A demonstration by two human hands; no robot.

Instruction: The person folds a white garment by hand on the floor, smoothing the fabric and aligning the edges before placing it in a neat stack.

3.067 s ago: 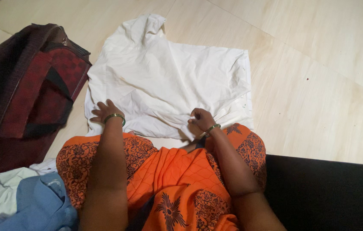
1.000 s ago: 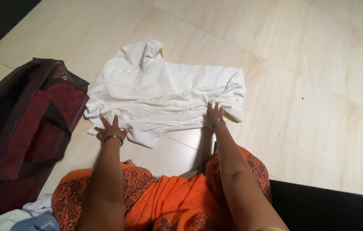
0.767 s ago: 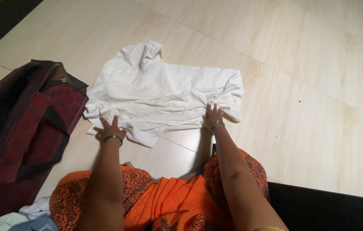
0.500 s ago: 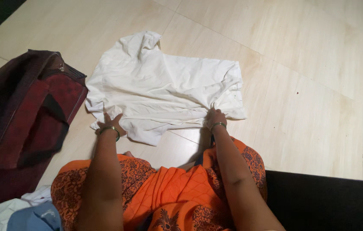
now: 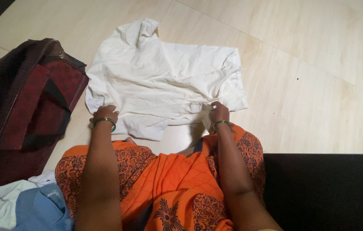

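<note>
A white shirt (image 5: 164, 85) lies half-folded on the floor (image 5: 318, 85) at twelve o'clock. Left hand (image 5: 104, 113) and right hand (image 5: 219, 112) pinch its near hem; sleeves remain unfolded.

Bare forearms run up from the lower frame, a thin green-and-gold bangle (image 5: 104, 121) on each wrist. Lower centre, an orange garment (image 5: 168, 184) with dark floral and lattice print covers the lap.
</note>
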